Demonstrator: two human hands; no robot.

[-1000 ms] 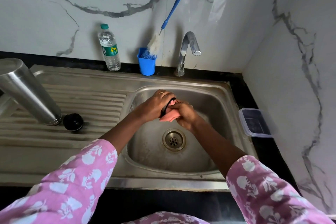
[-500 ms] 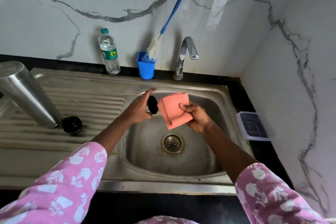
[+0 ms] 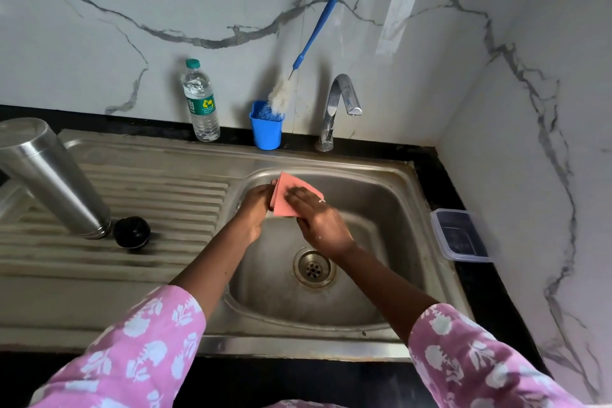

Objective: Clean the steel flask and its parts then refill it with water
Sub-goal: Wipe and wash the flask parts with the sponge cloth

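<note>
Steel sink (image 3: 390, 182), viewed from above. Left hand (image 3: 255, 209) grips pink cloth (image 3: 284, 199) at 12 o'clock of drain (image 3: 313, 267); right hand (image 3: 318, 219) presses it, fingers extended.

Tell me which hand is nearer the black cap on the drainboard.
Left. The left hand holds the pink cloth at the basin's left edge, right of the black cap. The right hand is farther right, over the basin.

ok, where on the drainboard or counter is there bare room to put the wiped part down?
Free: ribbed drainboard between the black cap and the basin rim; also its flat front strip. Crowded: left end, where the inverted steel flask stands by the cap; the back ledge with water bottle, blue cup and tap; right counter, plastic box.
</note>
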